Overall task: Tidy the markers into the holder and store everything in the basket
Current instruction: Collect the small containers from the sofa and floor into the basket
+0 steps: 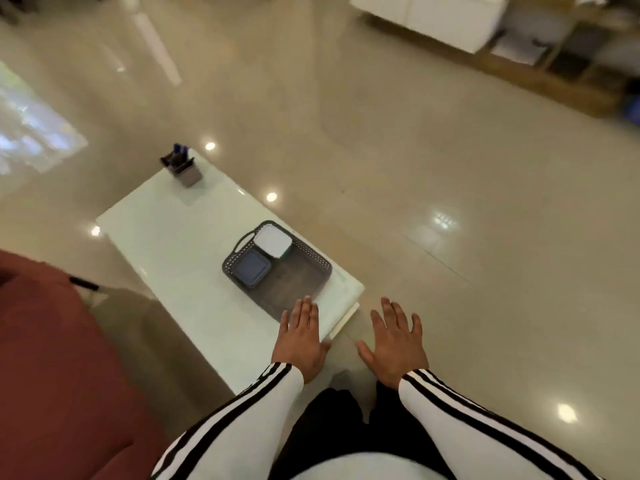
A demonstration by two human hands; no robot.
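Observation:
A grey perforated basket [311, 268] sits near the close end of a white glass-topped table [173, 237]. Inside it lie a white-lidded box [273, 241] and a blue-lidded box [251, 268]. At the far end of the table stands a grey holder [188, 173] with blue and dark markers [179, 154] upright in it. My left hand [300, 337] hovers flat, fingers straight, over the basket's near corner. My right hand [394, 337] is spread flat beyond the table's end, above the floor. Both hands hold nothing.
A dark red sofa [52, 358] fills the lower left, with a black object [85, 283] at its edge. Shiny beige floor tiles [450, 202] surround the table. White cabinets and wooden shelving [519, 36] stand at the far right.

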